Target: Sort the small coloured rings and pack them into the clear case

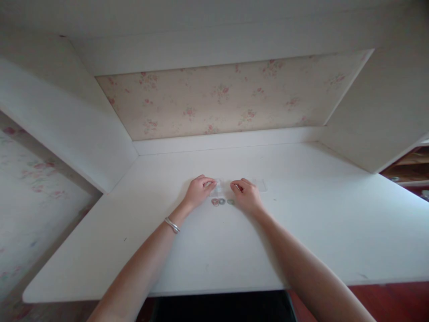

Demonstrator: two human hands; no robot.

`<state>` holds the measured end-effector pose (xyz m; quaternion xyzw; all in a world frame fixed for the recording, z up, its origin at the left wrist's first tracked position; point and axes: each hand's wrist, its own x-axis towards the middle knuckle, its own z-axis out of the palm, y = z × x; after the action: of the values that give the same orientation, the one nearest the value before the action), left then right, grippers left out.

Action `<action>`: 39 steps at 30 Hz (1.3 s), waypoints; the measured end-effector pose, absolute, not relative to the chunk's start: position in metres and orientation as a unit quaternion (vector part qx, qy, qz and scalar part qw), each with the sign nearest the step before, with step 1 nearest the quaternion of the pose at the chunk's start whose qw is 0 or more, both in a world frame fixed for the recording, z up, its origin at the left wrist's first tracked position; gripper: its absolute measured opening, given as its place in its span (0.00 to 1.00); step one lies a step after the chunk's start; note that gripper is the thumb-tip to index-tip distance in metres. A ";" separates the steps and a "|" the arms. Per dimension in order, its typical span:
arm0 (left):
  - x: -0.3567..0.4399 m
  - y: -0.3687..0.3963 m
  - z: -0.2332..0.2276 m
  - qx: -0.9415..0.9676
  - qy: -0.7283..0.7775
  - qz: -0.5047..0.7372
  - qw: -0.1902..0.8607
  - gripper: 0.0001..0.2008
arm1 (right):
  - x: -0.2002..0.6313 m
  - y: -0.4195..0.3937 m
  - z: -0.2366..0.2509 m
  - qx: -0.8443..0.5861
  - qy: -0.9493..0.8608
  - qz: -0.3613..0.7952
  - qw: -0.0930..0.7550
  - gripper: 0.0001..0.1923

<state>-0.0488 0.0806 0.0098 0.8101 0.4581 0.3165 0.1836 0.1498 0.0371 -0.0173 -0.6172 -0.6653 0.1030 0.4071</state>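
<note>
My left hand (199, 193) pinches the edge of a small clear plastic bag (218, 189) between thumb and fingertips, just above the desk. Across from it, my right hand (247, 195) has thumb and forefinger closed together; whatever lies between them is too small to make out. Directly below the bag, a reddish ring-like piece (215, 202), a grey ring (221, 201) and a greenish round piece (230, 202) lie in a row on the white surface. A second flat, clear plastic piece (260, 184) rests behind my right hand, partly covered by it.
The white desk (318, 223) has a panel (97, 112) on its left, another (375, 107) on its right, and a low ledge (231, 139) at the back before floral wallpaper. A dark seat (224, 307) stands under the front edge. A shelf overhangs above.
</note>
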 end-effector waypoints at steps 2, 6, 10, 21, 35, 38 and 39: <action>-0.041 0.090 0.011 0.818 0.459 0.307 0.162 0.13 | 0.149 0.035 -0.016 -0.615 -0.667 0.104 0.407 0.15; -0.027 0.103 0.012 0.832 0.490 0.231 0.122 0.11 | 0.147 0.029 -0.014 -0.612 -0.681 0.106 0.388 0.15; -0.023 0.107 0.013 0.829 0.516 0.192 0.095 0.13 | 0.145 0.024 -0.013 -0.603 -0.702 0.100 0.365 0.14; -0.074 0.077 0.007 0.839 0.458 0.261 0.134 0.14 | 0.130 0.011 -0.009 -0.511 -0.803 0.051 0.304 0.11; -0.079 0.052 0.004 0.837 0.452 0.264 0.161 0.13 | 0.112 0.011 -0.008 -0.466 -0.847 -0.055 0.250 0.15; -0.081 0.052 0.003 0.836 0.453 0.263 0.162 0.13 | 0.111 0.012 -0.011 -0.459 -0.851 -0.062 0.245 0.12; -0.081 0.052 0.003 0.836 0.453 0.263 0.164 0.13 | 0.111 0.012 -0.011 -0.460 -0.851 -0.064 0.244 0.12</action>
<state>-0.0812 0.0522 0.0028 0.8359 0.4531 0.2629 0.1639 0.1108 0.0122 -0.0112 -0.4599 -0.8515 -0.0644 0.2436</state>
